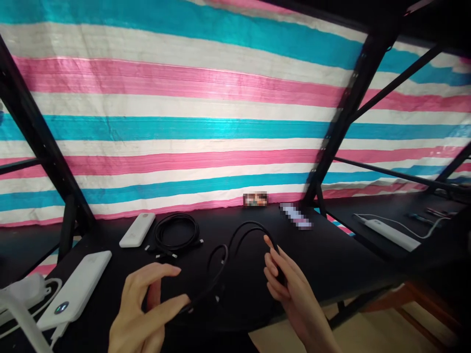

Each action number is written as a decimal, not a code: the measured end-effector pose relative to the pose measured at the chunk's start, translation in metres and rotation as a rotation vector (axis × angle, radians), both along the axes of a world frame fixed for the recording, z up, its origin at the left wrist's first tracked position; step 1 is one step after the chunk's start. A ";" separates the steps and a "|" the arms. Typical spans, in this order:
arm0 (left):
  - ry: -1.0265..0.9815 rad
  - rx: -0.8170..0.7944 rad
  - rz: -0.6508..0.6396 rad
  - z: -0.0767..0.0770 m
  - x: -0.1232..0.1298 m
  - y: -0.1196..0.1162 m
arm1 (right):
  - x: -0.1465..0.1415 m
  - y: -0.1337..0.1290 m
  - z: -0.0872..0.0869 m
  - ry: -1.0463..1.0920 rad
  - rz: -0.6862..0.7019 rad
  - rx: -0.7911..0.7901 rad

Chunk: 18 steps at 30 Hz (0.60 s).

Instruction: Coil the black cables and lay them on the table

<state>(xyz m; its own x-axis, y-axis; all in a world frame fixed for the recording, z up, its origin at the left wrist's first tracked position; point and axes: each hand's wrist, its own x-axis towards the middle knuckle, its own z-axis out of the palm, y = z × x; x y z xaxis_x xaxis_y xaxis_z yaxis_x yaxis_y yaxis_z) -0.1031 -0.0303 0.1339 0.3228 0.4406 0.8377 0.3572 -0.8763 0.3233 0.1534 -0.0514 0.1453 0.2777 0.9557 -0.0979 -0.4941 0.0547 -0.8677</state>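
Both of my hands hold one black cable (235, 240) above the black table (324, 255). My left hand (147, 309) pinches one stretch of it between thumb and forefinger at the lower left. My right hand (290, 289) grips the other part, and the cable loops up and over between the hands. Behind them lies a second black cable (176, 233), coiled flat on the table.
A white power bank (137, 229) lies beside the coiled cable. A larger white power bank (75, 290) with a lit indicator sits at the left edge by a white charger (22, 294). A white power strip (392, 234) lies at right. Black shelf struts (349, 103) cross a striped tarp (184, 122).
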 end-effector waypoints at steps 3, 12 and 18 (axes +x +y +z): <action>-0.087 -0.079 -0.044 0.002 -0.006 -0.001 | 0.010 0.004 -0.008 -0.078 -0.073 0.002; -0.455 -0.631 0.093 0.006 -0.015 0.017 | 0.032 -0.006 0.002 -0.076 -0.187 0.066; -1.399 -1.117 -0.438 0.021 -0.008 0.022 | 0.049 -0.014 0.016 0.106 -0.247 0.063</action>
<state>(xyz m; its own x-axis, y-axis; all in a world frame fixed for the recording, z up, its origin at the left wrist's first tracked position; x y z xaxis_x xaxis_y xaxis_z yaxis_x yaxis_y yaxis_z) -0.1114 -0.0084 0.1550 -0.0379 0.9989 -0.0264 -0.8190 -0.0159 0.5736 0.2024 -0.0649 0.1615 0.4944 0.8654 -0.0816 -0.5472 0.2369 -0.8028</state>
